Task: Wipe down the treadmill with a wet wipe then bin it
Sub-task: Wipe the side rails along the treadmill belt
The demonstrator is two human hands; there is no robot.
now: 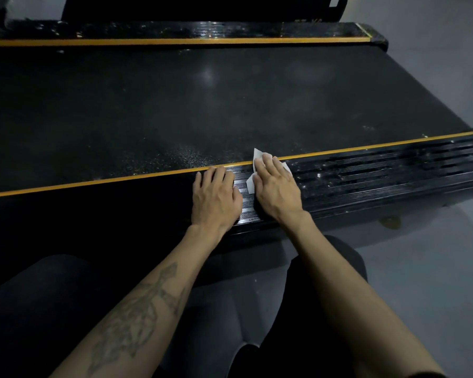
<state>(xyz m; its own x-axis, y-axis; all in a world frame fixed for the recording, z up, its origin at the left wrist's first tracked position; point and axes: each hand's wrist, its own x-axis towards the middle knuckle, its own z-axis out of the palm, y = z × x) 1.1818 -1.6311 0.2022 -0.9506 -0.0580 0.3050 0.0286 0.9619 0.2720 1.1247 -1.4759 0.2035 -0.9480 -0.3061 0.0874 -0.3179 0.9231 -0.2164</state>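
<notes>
A black treadmill fills the view, its wide belt running left to right. The near side rail is ribbed and black with a yellow stripe along its belt edge. A white wet wipe lies on this rail. My right hand presses flat on the wipe with straight fingers, hiding most of it. My left hand rests flat on the rail just to the left, touching only the rail.
The far side rail, also yellow-striped, runs along the top of the view. Grey floor lies to the right and below the near rail. My knees in dark trousers are close against the rail.
</notes>
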